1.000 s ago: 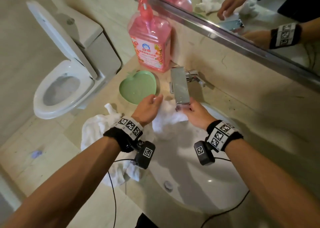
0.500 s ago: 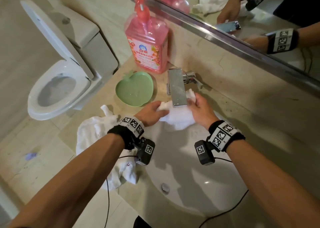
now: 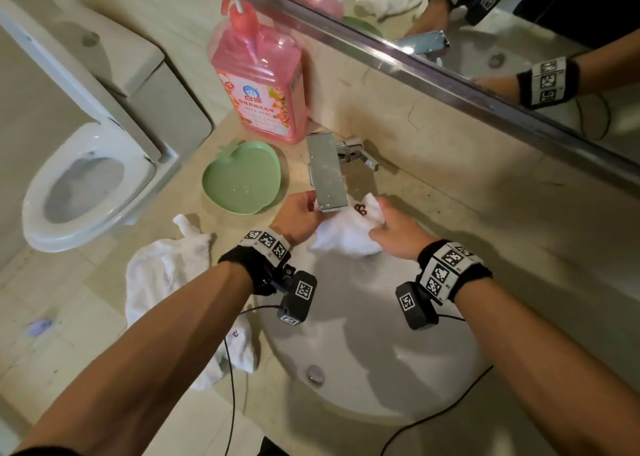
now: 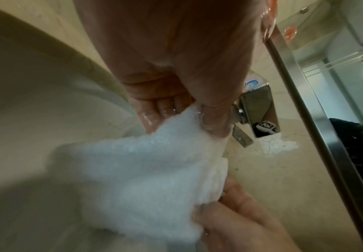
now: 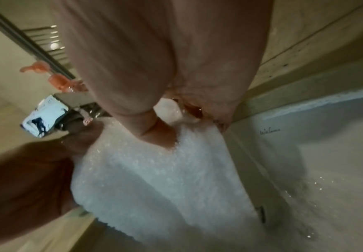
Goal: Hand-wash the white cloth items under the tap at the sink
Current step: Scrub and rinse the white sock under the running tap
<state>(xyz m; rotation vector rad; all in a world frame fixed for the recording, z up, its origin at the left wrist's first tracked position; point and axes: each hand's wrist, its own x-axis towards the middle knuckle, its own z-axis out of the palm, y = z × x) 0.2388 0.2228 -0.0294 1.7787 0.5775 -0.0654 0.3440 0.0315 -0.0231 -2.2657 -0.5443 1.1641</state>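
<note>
A small white cloth (image 3: 346,230) with a red embroidered mark hangs bunched just under the chrome tap (image 3: 327,173), over the back of the white sink (image 3: 363,344). My left hand (image 3: 299,218) pinches its left edge, thumb against fingers, as the left wrist view shows on the wet cloth (image 4: 146,173). My right hand (image 3: 391,228) grips the right side, fingers curled into the cloth (image 5: 161,179). Both hands look wet. A second white cloth (image 3: 166,282) lies crumpled on the counter left of the sink.
A pink soap bottle (image 3: 259,84) stands at the wall behind a green apple-shaped dish (image 3: 242,178). A toilet (image 3: 79,185) with raised lid sits to the left. A mirror (image 3: 485,22) runs along the wall above. Cables trail from both wrist cameras over the sink's front.
Both hands have moved the cloth back and up, close under the tap's spout, and bunched it tighter between them. The red mark on the cloth now faces up.
</note>
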